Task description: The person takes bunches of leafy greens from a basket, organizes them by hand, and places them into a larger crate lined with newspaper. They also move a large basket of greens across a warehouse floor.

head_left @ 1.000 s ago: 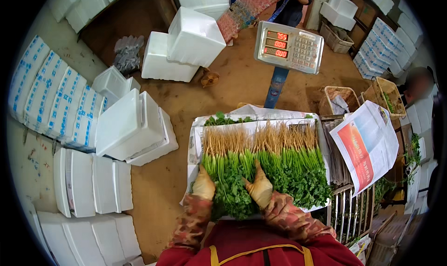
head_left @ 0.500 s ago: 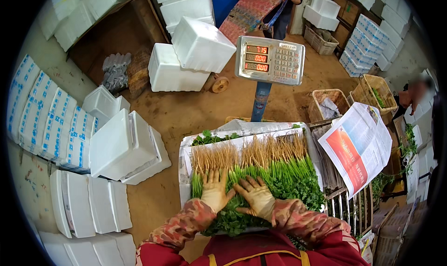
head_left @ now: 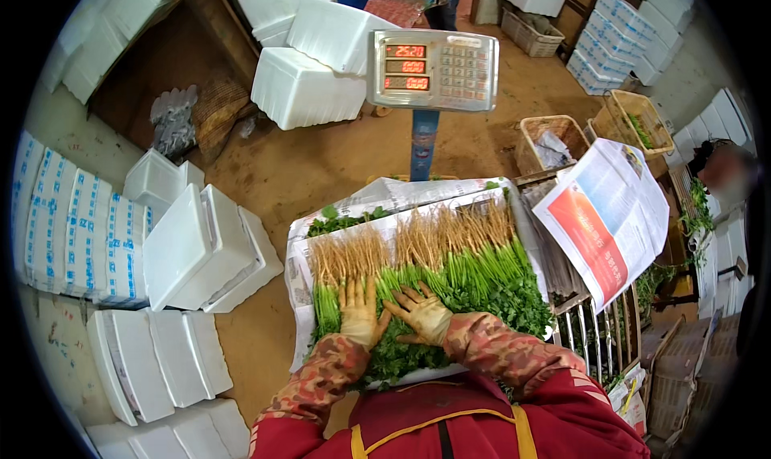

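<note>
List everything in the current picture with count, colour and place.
rooted greens: many, green with tan roots, centre
paper: count unclear, mostly white, beneath greens
printed sheet: one, red, blue, white, right of greens
scale: one, silver with blue post, beyond greens
foam boxes: many, white, left and top
blue-marked boxes: several, white, left and upper right
baskets: at least three, tan, upper right
slatted rack: one, grey, right of greens
bundle: one, grey, upper left
sack: one, brown, beside bundle
co-workers: two, partly seen, top and right edges
sleeves: two, camouflage-patterned, lower centre
jacket: one, dark red, bottom centre
left hand: one, seemingly tan-gloved, open grip on greens
right hand: one, seemingly tan-gloved, open grip on greens
</note>
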`<state>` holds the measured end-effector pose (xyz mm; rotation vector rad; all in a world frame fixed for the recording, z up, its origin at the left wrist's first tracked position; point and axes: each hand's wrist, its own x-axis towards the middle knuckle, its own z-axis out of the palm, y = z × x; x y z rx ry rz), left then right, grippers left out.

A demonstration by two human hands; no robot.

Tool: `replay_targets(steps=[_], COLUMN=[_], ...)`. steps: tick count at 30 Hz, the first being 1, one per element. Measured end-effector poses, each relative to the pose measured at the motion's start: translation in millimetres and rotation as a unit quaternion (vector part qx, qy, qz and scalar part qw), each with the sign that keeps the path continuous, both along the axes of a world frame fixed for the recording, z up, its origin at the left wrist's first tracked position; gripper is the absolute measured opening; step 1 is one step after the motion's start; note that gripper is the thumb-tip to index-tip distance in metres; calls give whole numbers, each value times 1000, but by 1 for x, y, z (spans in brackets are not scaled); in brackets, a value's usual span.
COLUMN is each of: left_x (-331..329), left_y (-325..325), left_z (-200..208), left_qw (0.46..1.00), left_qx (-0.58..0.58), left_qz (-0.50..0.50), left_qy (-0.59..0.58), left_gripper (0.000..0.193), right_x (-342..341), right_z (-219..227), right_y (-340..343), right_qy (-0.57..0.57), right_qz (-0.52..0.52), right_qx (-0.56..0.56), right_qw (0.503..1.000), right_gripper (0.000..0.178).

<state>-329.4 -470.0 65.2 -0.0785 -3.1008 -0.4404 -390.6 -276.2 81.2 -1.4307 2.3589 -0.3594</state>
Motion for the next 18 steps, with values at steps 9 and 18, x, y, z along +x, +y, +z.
replay_targets(steps=[9,18], left_x=[-14,-99], left_y=[-15,88], left_z=[80,50], left_qw=[984,978], left_qx=[176,-4], left_qz=[36,-206], left_qy=[13,-45], left_gripper=[53,63], right_x=[7,-65], right_z=[60,14], right_y=[169,169], right_qy=[8,75], right_qz=[-394,-353], right_qx=[-139,-96], right_qw=[909,927], right_gripper=[58,77])
